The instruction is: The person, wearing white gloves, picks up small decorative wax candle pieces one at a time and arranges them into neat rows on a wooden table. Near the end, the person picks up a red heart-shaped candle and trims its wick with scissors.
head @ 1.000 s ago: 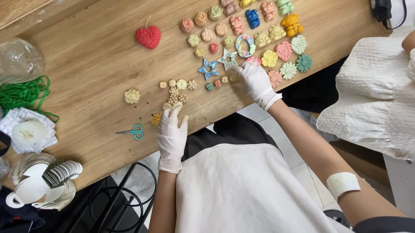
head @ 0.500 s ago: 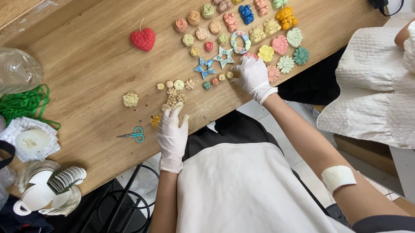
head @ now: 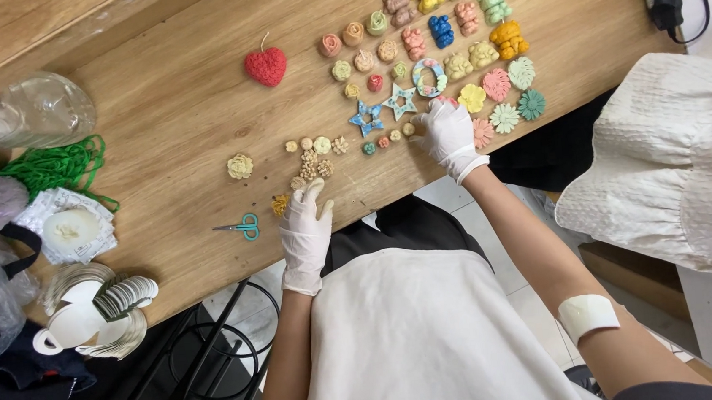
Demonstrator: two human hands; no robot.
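Centre frame: gloved left hand [head: 305, 232] rests flat on the counter [head: 171, 113], fingers loosely together, touching small cream flower pieces [head: 313, 166]. Gloved right hand [head: 447, 134], fingers curled narrow, touches pastel shapes [head: 486, 126].

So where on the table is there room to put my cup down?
Bare wood lies between the red heart candle and the small scissors, left of the cream flower. The right side, around the right hand, is crowded with coloured shapes.
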